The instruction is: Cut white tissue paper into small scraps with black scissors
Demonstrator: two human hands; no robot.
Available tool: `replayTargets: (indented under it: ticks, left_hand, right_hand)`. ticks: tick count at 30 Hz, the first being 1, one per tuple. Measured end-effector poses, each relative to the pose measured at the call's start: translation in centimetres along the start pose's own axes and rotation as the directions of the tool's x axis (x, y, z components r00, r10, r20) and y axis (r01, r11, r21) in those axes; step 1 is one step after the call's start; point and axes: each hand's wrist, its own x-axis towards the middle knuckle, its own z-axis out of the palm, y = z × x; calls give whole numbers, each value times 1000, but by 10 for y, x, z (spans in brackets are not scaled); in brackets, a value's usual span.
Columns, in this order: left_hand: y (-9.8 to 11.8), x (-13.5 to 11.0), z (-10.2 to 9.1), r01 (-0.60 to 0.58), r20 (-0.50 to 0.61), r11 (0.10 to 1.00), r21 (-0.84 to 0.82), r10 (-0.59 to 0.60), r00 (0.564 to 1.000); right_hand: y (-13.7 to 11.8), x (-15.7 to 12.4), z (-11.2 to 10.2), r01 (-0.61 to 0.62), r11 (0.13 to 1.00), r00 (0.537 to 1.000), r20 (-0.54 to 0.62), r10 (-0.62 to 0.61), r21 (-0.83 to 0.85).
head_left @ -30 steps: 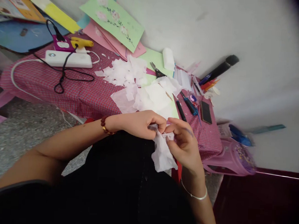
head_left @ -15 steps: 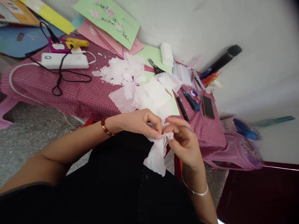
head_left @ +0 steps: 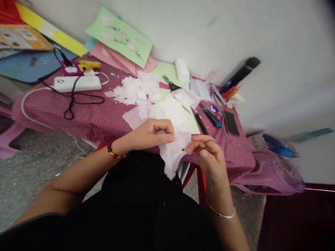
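Two hands pinch one white tissue sheet (head_left: pixel 173 153). Left hand (head_left: pixel 150 134) grips its top; right hand (head_left: pixel 207 155) holds the edge beside it. More tissue pieces (head_left: pixel 138 88) lie beyond the grip.

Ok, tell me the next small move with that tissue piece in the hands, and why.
Probably gather a small fold along its top edge: the tissue sheet is pinched at the top between the left hand and the right hand, and its lower part hangs loose over the lap.

upper left: power strip (head_left: pixel 77 83), yellow glue gun (head_left: pixel 89 65) | top centre: green flower card (head_left: pixel 120 36) | centre: white paper scraps (head_left: pixel 135 89), scissors (head_left: pixel 170 83) | centre right: pens (head_left: pixel 211 115), black phone (head_left: pixel 231 123) | beneath: red checked tablecloth (head_left: pixel 46 105)
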Motion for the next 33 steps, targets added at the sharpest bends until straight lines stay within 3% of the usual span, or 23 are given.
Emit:
replayTargets:
  ticks: [3, 7, 10, 15, 20, 24, 28, 33]
  left_hand:
    - [4, -4, 2, -91, -204, 950, 300, 157, 966]
    - [2, -7, 6, -189, -186, 833, 520, 327, 927]
    - [2, -8, 13, -226, -109, 800, 556, 339, 934]
    - [3, -9, 29, -254, 31, 842, 476, 272, 962]
    - [-8, -7, 34, -254, -14, 864, 434, 289, 957]
    - [-15, -5, 32, -140, -122, 874, 465, 220, 968]
    - [-18, -2, 28, 57, -225, 884, 464, 55, 973]
    - [-19, 1, 21, 206, -360, 950, 236, -112, 926]
  right_hand:
    - [2, 4, 0, -22, 994, 997, -71, 15, -108]
    - [14, 11, 8, -92, 988, 977, -202, 65, -124]
    - [22, 13, 18, -151, 986, 973, -188, 137, -64]
    - [24, 15, 31, -206, 976, 972, -97, 213, 78]
    - [23, 16, 33, -225, 955, 958, -137, 253, 192]
    - [22, 14, 31, -215, 941, 954, -150, 260, 263]
    - [22, 12, 32, -219, 940, 956, -133, 260, 261]
    - [25, 15, 31, -213, 963, 942, -227, 248, 165]
